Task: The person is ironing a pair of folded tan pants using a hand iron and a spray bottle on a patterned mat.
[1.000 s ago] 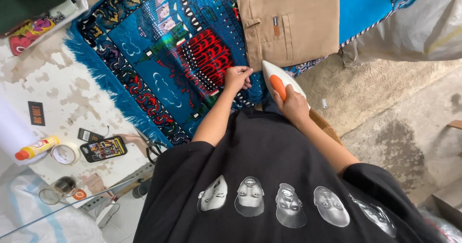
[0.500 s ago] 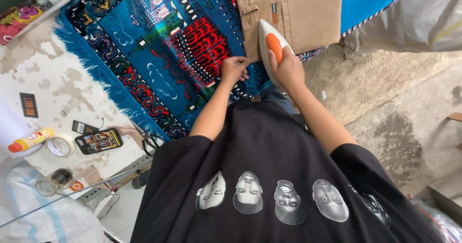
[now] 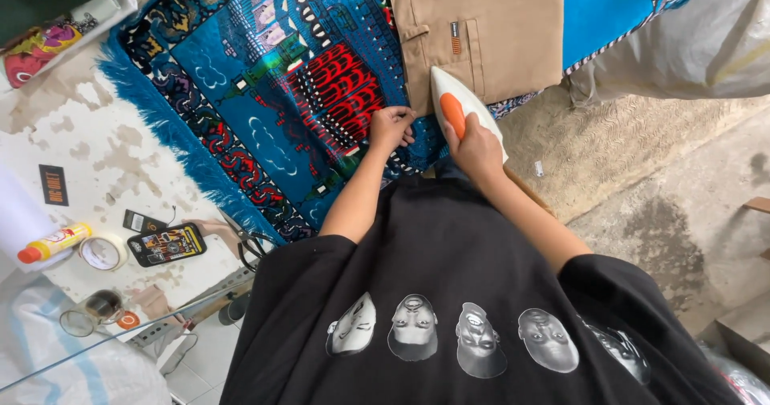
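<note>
Worn white worktop point(image 3: 88, 144), paint patchy, most of it covered by a large blue patterned woven rug with fringed edge point(image 3: 265, 92). Concrete floor to the right.

Folded tan cotton trousers point(image 3: 489, 32) lie on the rug, ahead of both hands. The white electric iron with orange handle point(image 3: 461, 112) has moved forward since a second ago: then it sat back off the cloth near the body, now its tip rests on the near hem of the trousers. Pressing looks just begun; most of the garment is untouched.

Right hand point(image 3: 479, 147) closed around the iron's handle. Left hand point(image 3: 391, 126) just beside it to the left, fingers curled loosely, resting on the rug at the trouser edge, holding nothing I can make out.

Well left of the left hand: dark smartphone with colourful screen point(image 3: 167, 245), roll of clear tape point(image 3: 101, 253), yellow bottle with orange cap point(image 3: 53, 242). All clear of the iron's path; the left hand is the nearest thing to it.
</note>
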